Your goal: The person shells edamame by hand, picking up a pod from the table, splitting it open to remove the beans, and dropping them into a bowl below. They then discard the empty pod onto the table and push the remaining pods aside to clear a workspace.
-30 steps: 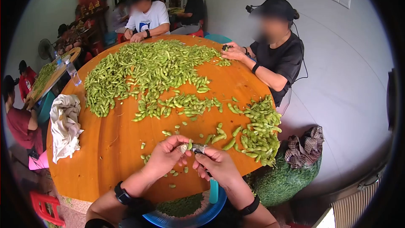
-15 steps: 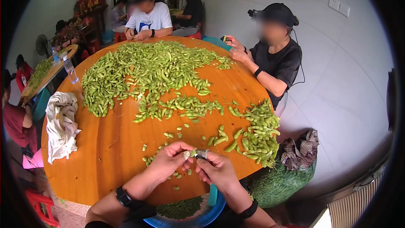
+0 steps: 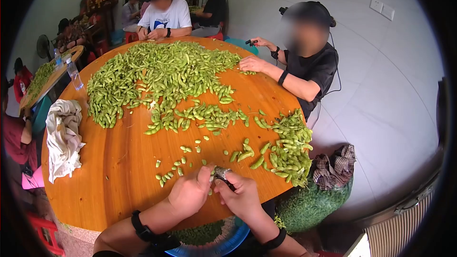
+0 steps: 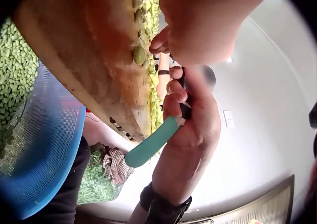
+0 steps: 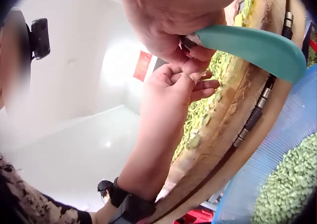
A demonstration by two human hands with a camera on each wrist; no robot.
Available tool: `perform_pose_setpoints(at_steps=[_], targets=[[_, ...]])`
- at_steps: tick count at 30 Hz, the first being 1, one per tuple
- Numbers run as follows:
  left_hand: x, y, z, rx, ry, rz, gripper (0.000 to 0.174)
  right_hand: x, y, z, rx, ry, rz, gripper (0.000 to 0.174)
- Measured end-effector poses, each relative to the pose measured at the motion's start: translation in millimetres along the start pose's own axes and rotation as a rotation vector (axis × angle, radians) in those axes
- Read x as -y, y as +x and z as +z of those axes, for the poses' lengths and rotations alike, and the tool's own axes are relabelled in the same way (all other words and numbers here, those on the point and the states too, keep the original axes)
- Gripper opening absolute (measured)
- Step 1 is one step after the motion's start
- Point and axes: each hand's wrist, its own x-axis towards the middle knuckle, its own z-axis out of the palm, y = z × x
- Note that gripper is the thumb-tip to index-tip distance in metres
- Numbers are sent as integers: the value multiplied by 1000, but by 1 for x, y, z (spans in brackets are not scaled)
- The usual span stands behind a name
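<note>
In the head view my left hand (image 3: 190, 192) and right hand (image 3: 241, 195) meet over the front edge of the round table. The right hand grips a tool with a flat teal end (image 4: 151, 147) sticking out below the fist and a dark metallic part (image 3: 222, 173) at the fingers. The left thumb and fingers pinch a small green bean pod (image 3: 212, 173) right against that part, mostly hidden by the fingers. Loose shelled beans (image 3: 167, 178) lie just beyond the left hand. Below both hands, a blue basket (image 4: 59, 120) holds shelled green beans (image 5: 287, 182).
A big heap of pods (image 3: 162, 71) covers the far side of the wooden table (image 3: 114, 181), with a smaller pile (image 3: 290, 150) at right. A white cloth (image 3: 64, 138) and a bottle (image 3: 74, 74) stand at left. A full green sack (image 3: 314, 204) sits at right; a person (image 3: 304, 71) works across.
My hands have come closer together and the left has turned over the pod. The tool's teal end has dropped from the head view. The person at right has parted their hands, one reaching the pods.
</note>
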Motion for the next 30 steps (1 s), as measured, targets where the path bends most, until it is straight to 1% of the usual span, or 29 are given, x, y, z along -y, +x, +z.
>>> perform_pose_setpoints(at_steps=[1, 3, 4, 6, 7, 9, 13, 15, 16, 18, 19, 20, 22, 24, 26, 27, 28, 30], targets=[[1, 0, 1, -3, -2, 0, 36, 2, 0, -1, 0, -3, 0, 12], [3, -2, 2, 22, -48, -53, 31, 7, 1, -4, 34, 177, 145, 11], [3, -2, 2, 23, -51, -56, 31, 6, 1, -5, 35, 176, 149, 11], [5, 0, 2, 66, -131, -72, 28, 3, 2, -8, 54, 312, 274, 10], [5, 0, 2, 69, -135, -73, 28, 1, 2, -9, 52, 311, 278, 10], [8, 1, 3, 48, -196, -46, 26, -3, 2, -12, 64, 439, 311, 10], [13, 4, 3, 41, -260, -20, 23, -5, 3, -14, 69, 469, 324, 11], [15, 5, 2, 111, -372, -92, 18, -5, 5, -15, 83, 465, 337, 11], [16, 6, 2, 112, -372, -95, 18, -6, 6, -15, 83, 466, 340, 11], [16, 8, 1, 129, -573, -156, 14, -8, 8, -17, 108, 478, 358, 10], [20, 7, 5, 153, -700, -178, 16, -11, 9, -19, 128, 496, 363, 11], [21, 7, 3, 157, -699, -191, 16, -9, 9, -20, 132, 502, 374, 11], [21, 13, -1, 247, -1059, -421, 17, -1, 11, -23, 149, 470, 384, 12], [25, 12, 1, 264, -1045, -451, 16, 3, 9, -18, 153, 425, 391, 12], [22, 12, 0, 247, -705, -311, 16, 5, 5, -10, 80, 213, 291, 11], [19, 14, -5, 272, -591, -305, 18, 10, 3, -8, 70, 150, 287, 9], [18, 13, -4, 265, -585, -313, 18, 7, 3, -6, 82, 153, 286, 9], [16, 11, 2, 144, -298, -214, 19, -7, 1, -1, 21, -41, 117, 7]])
